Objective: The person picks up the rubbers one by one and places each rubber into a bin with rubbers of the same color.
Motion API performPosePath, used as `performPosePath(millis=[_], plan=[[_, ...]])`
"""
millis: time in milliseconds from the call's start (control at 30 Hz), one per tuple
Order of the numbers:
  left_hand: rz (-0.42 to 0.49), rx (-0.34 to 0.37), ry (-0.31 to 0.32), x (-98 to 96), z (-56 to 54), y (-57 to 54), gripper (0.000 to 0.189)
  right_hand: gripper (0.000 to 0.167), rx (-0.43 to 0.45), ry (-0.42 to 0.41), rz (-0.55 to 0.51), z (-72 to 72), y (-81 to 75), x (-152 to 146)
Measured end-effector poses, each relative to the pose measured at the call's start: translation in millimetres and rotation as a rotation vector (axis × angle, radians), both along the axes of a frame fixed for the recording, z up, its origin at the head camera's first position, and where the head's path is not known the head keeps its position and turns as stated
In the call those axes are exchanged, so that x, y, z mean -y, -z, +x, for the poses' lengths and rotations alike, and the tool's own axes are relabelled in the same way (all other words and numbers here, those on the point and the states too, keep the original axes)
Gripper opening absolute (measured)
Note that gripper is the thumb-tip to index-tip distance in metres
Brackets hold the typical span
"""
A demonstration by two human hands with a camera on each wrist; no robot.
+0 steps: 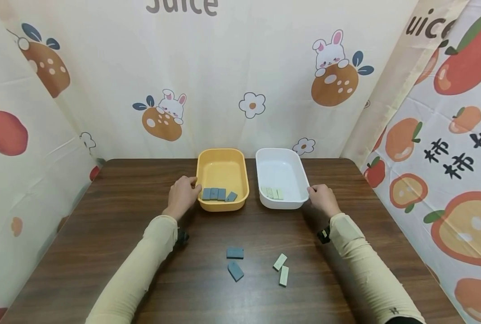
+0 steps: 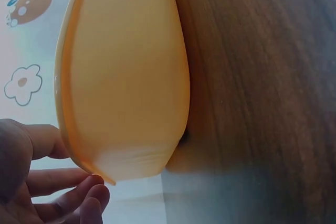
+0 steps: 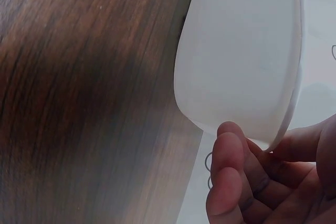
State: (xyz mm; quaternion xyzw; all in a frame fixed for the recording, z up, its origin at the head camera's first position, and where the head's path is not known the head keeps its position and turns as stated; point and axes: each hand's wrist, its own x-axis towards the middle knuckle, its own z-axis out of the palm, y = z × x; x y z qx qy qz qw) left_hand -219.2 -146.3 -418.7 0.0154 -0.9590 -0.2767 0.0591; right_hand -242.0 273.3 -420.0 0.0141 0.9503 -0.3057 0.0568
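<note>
My left hand [image 1: 182,196] pinches the left rim of a yellow plastic tray [image 1: 222,172], thumb and fingers on either side of the edge in the left wrist view. Several blue-grey blocks [image 1: 214,194] lie at this tray's near end, one of them askew. On the right, a white tray [image 1: 281,173] has its right rim between the thumb and fingers of my right hand [image 1: 323,199]. Inside its near left corner sit several pale green blocks [image 1: 271,193] in a row.
Two loose blue-grey blocks [image 1: 235,253] lie on the dark wooden table [image 1: 208,288] nearer to me. To their right are two pale green blocks [image 1: 283,276]. A printed curtain [image 1: 224,67] rises behind the table, with more fabric along both sides.
</note>
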Motion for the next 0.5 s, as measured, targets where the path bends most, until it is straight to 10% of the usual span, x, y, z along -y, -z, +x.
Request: performPosePath(millis=[500], plan=[[0.054, -0.012, -0.034, 0.0, 0.9, 3.5, 0.038, 0.045, 0.018, -0.003, -0.008, 1.4, -3.6, -4.3]])
